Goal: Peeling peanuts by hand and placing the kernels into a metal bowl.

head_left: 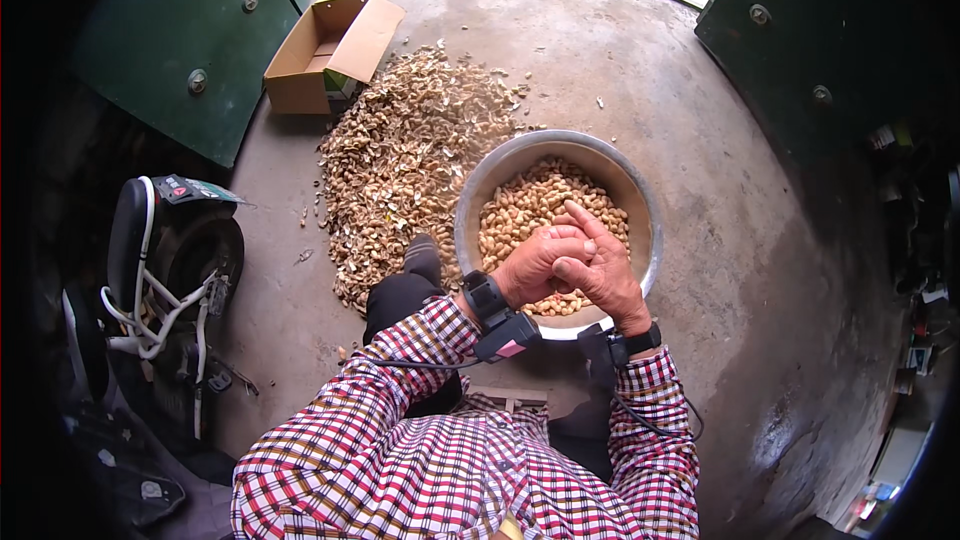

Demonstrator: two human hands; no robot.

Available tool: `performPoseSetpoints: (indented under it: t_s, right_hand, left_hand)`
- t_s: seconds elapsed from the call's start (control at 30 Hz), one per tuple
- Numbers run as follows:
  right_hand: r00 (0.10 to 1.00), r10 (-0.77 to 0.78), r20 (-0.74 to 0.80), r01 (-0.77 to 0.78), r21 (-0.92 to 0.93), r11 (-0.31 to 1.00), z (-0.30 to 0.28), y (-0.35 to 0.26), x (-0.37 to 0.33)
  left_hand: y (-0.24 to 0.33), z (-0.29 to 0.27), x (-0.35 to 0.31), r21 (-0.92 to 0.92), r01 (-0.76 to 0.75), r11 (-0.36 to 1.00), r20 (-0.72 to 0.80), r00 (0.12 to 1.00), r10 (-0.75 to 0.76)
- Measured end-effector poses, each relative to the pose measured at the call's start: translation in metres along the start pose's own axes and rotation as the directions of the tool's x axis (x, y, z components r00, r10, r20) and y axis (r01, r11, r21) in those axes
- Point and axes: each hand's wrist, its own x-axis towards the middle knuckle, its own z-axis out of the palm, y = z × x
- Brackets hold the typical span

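My left hand [540, 264] and my right hand [610, 270] meet over the near half of a round metal basin [653, 230]. Unshelled peanuts [535, 198] fill much of the basin. The left fingers are curled in against the right hand. On the right hand the thumb and some fingers press together, while a finger or two point up and away over the peanuts. Whatever lies between the fingertips is hidden. A broad heap of broken peanut shells [410, 140] spreads over the floor to the left of the basin, touching its left side.
An open cardboard box [300, 85] stands beyond the heap at the far left. Green metal doors [180, 40] flank a bright doorway. A white-framed cycle-like vehicle [150, 315] is at left; cluttered goods [920, 340] line the right. My foot [423, 258] rests by the shells.
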Motion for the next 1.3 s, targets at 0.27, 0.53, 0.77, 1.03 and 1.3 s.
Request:
performPoseSetpoints:
  t_s: [0.27,0.53,0.77,1.03,1.3]
  right_hand:
    - [0.993,0.100,-0.069,-0.060,0.442,0.895,0.013,0.010,-0.003]
    - [0.988,0.132,-0.081,-0.098,0.339,0.936,0.018,-0.017,0.000]
    - [0.976,0.067,-0.207,-0.013,0.252,0.968,0.023,-0.007,0.000]
    - [0.960,0.065,-0.272,0.016,0.284,0.959,0.026,-0.011,0.001]
    - [0.964,0.082,-0.254,-0.006,0.286,0.958,0.021,0.002,0.004]
  left_hand:
    - [-0.007,-0.008,0.005,0.010,-0.105,0.994,0.076,0.992,0.104]
    - [-0.013,-0.009,0.002,-0.002,-0.182,0.983,0.005,0.983,0.182]
    - [-0.019,-0.009,0.000,-0.057,-0.197,0.979,0.007,0.980,0.198]
    - [-0.017,0.000,-0.002,0.104,-0.358,0.928,0.020,0.933,0.358]
    - [-0.015,-0.005,0.007,-0.055,-0.163,0.985,0.037,0.986,0.165]
